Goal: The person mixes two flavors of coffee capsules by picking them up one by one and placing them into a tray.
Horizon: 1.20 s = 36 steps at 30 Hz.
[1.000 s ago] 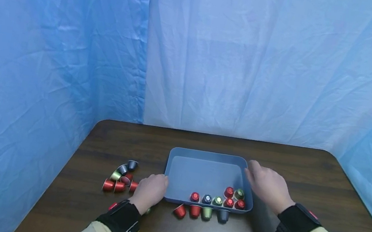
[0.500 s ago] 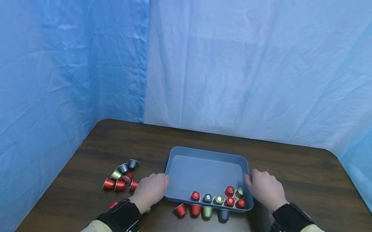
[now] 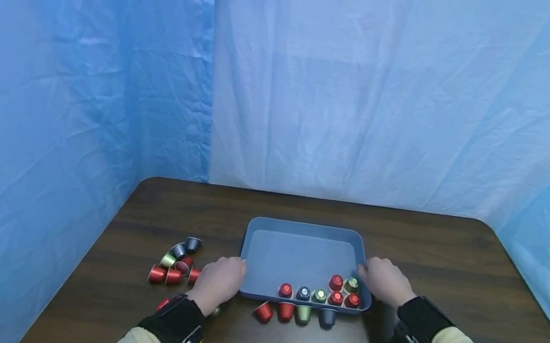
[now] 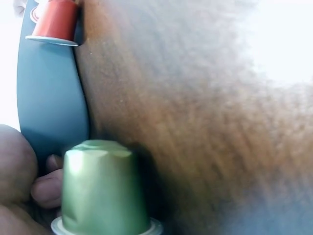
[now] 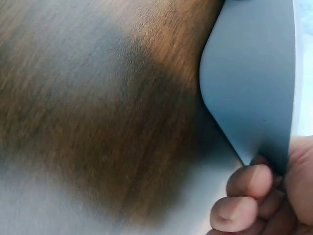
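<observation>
A blue-grey tray [image 3: 294,252] lies on the table with several red, green and dark blue coffee capsules upside down along its front and right. At the tray's left side, my left hand [image 3: 219,283] grips the rim, thumb above and fingertips tucked low. My right hand [image 3: 387,281] holds the right side; in the right wrist view its curled fingers [image 5: 249,181] lie under the edge, with the thumb against the wall. A green capsule [image 4: 100,188] stands close by my left fingers. The front rim is lined outside by a tilted red capsule [image 3: 263,312] and 3 others.
Left of the tray lies a loose cluster of capsules, among them a dark one [image 3: 193,244] and a red one [image 3: 157,274]. Dark wooden table [image 3: 432,238] runs back to blue cloth walls [image 3: 295,109].
My right hand has come down from the tray's far right corner along its right side and taken hold there. The left hand keeps its place; the capsules stay where they were.
</observation>
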{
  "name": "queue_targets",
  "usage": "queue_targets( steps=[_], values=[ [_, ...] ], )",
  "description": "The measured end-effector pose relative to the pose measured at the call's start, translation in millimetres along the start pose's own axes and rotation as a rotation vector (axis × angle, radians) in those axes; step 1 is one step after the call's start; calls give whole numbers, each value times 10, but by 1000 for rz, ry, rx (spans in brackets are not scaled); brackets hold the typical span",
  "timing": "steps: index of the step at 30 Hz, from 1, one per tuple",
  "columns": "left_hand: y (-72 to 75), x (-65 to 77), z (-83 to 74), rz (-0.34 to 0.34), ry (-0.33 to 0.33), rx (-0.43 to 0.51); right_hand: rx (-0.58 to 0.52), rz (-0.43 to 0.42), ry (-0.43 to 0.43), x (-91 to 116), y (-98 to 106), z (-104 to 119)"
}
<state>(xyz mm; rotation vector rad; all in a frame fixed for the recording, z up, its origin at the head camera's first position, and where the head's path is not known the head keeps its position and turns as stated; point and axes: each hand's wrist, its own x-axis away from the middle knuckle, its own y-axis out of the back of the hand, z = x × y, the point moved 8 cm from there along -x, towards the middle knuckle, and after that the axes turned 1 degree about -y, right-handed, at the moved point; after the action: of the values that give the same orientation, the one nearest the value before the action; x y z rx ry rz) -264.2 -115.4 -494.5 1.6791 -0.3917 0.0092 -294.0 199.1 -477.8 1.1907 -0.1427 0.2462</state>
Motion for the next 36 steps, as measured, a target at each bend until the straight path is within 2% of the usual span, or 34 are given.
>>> queue_targets(
  steps=[3,9,16,18,21,26,30,36],
  values=[
    [9,-3,12,16,2,8,-27,38,-18,-12,-40,-23],
    [41,-21,67,58,16,44,-50,58,-41,-50,-79,-8],
    [99,11,289,44,159,308,-19,15,-17,-68,-57,115],
    [122,29,346,45,171,351,-15,9,-16,-68,-60,128],
    [230,48,429,11,161,380,-16,15,-30,-75,-79,120],
    [553,63,613,-93,143,352,-24,25,-45,-71,-99,109],
    [769,83,827,-129,166,308,-29,21,-43,-58,-101,102],
    [892,99,1134,-145,188,221,-45,6,-42,-52,-99,113]
  ],
)
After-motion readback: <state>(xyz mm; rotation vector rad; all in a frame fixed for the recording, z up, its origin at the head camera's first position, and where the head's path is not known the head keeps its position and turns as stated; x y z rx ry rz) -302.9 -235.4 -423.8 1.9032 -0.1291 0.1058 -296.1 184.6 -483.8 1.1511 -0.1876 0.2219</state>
